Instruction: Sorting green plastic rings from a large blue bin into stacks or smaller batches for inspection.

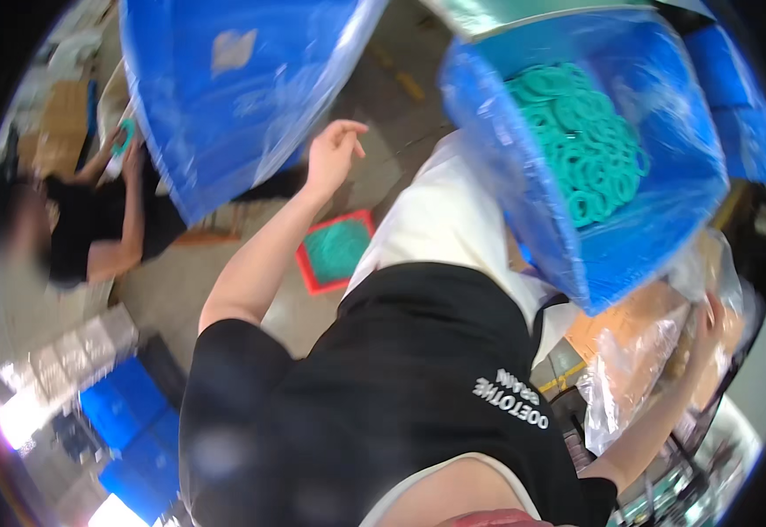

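Observation:
My left hand (pixel 335 158) hangs in the air between two blue bins, fingers loosely bent and apart, with nothing in it. Off to the right, my right hand (pixel 710 321) is closed on a crumpled clear plastic bag (pixel 638 360), its fingertips partly hidden by the film. Just ahead of that bag stands a blue bin (pixel 664 202) lined with clear film. Many green rings (pixel 576 132) lie heaped inside it.
Another film-covered blue bin (pixel 242 97) is at the upper left. A red tray (pixel 313 277) of green material lies on the floor by my leg. At left, a co-worker (pixel 102 220) handles a green ring (pixel 125 136). Blue crates (pixel 128 404) and cardboard (pixel 616 316) are nearby.

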